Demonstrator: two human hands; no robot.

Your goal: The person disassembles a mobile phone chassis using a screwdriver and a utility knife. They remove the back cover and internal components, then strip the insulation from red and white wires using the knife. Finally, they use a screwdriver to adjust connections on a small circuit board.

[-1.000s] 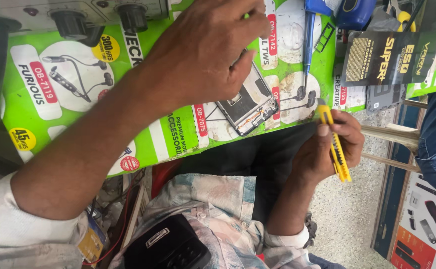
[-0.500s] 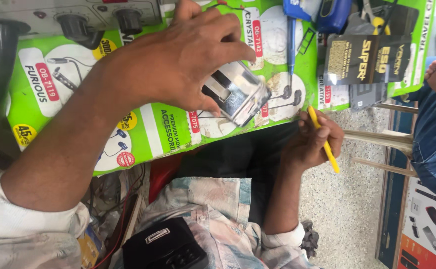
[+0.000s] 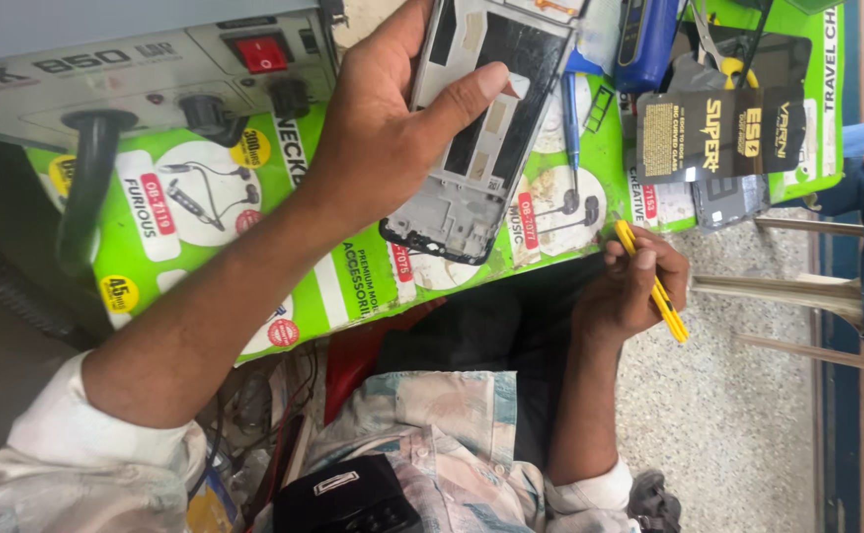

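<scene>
Left hand (image 3: 383,148) is gripping a stripped phone frame (image 3: 481,128): the thumb is pressing across its open face while the remaining fingers are wrapping behind its far edge, out of view. The frame is hanging above the green mat (image 3: 353,276), tilted, with its lower corner lying closest to the mat; whether it is touching cannot be told. Right hand (image 3: 634,286) is closing its fingers around a yellow cutter (image 3: 652,281), the thumb lying along the handle, below and to the right of the frame and just off the mat's near edge. Whether a blade is showing cannot be told.

Beyond the left fingertips, a blue screwdriver (image 3: 570,118) and a blue case (image 3: 646,39) are lying near the frame's right side; farther right, a black packet (image 3: 723,133) is resting on the mat. To the left of the wrist, a grey machine with a red switch (image 3: 262,52) is standing.

Risks, as judged: thumb pressure is possibly bending the thin frame; the tilted hold is possibly letting it slip onto the mat; the cutter, held low near the lap, is possibly nicking cloth or skin.
</scene>
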